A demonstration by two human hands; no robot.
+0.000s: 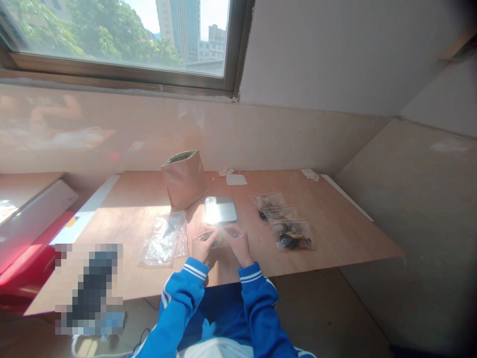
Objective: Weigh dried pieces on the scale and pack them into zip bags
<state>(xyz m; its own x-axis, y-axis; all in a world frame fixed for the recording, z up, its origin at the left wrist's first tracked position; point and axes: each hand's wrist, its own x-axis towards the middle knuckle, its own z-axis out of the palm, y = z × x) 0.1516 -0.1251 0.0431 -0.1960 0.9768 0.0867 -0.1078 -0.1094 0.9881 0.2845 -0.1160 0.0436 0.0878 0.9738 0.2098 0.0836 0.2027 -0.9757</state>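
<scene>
My left hand (203, 247) and my right hand (239, 245) are close together near the table's front edge, fingers closed on the upper rim of a clear zip bag (235, 232). Something dark shows through the plastic, but I cannot make it out. Just beyond my fingers lies a silver flat-topped scale (221, 209). Flat clear zip bags (163, 241) lie to the left of my left hand. On the right are several filled zip bags (293, 235) with dark and pale pieces inside.
A brown open-topped paper bag (184, 181) stands behind the scale on the left. A white card (236, 179) and crumpled white scraps (310, 174) lie along the table's (346, 228) back edge. Something red (33, 263) borders the table at left; walls rise behind and right.
</scene>
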